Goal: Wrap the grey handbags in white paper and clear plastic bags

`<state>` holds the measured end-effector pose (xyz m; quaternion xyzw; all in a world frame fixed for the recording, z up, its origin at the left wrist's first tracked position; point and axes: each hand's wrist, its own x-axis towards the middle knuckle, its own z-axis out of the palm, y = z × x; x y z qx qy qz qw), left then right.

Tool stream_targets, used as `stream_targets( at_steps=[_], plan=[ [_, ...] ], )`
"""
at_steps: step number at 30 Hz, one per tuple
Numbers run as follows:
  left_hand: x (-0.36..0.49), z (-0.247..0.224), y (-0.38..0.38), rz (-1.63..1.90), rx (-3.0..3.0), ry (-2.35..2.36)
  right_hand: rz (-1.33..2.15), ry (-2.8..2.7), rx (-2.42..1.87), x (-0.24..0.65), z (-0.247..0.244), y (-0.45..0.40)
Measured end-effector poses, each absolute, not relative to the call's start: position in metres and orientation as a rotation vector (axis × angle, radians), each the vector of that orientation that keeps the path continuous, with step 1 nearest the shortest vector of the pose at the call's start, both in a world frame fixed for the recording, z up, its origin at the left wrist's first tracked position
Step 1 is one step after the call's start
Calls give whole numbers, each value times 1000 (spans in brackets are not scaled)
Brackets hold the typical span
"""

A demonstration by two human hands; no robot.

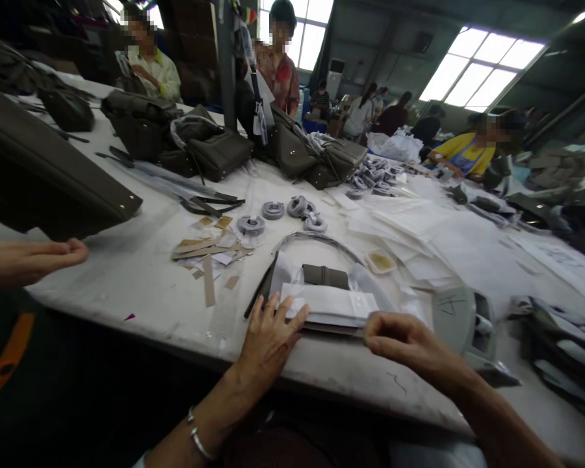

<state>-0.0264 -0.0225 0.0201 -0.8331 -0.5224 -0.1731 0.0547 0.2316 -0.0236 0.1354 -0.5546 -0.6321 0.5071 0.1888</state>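
A dark olive handbag (325,275) lies on the table before me, with a folded white sheet of paper (329,300) across its near side. Its arched handle (316,235) looks wrapped in clear film and points away from me. My left hand (272,330) rests on the left part of the paper, fingers spread. At the bag's right near corner, my right hand (402,339) is closed with thumb and fingers together; what they pinch there is hidden. A silver bracelet (197,437) circles my left wrist.
Cardboard scraps (209,250), wrapped grey rolls (273,210) and a small dish (380,261) lie beyond. A grey tape dispenser (461,322) stands right. A co-worker's hand (34,263) is at left beneath a large dark bag (49,169). More bags (219,153) and people are behind.
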Motion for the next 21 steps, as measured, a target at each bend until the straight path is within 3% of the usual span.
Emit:
stream_targets(
  at_steps=[5, 12, 18, 21],
  plan=[
    [-26, 13, -21, -563, -2515, -1560, 1733, -2413, -1243, 149, 149, 63],
    [-27, 18, -23, -526, -2550, -1587, 1354, -3158, -1425, 95, 122, 122],
    [-27, 18, -22, -547, -2558, -1591, 1285, -3293, -1385, 82, 123, 127],
    [-27, 17, -22, -550, -2553, -1583, 1054, -3337, -1278, 82, 119, 121]
  ],
)
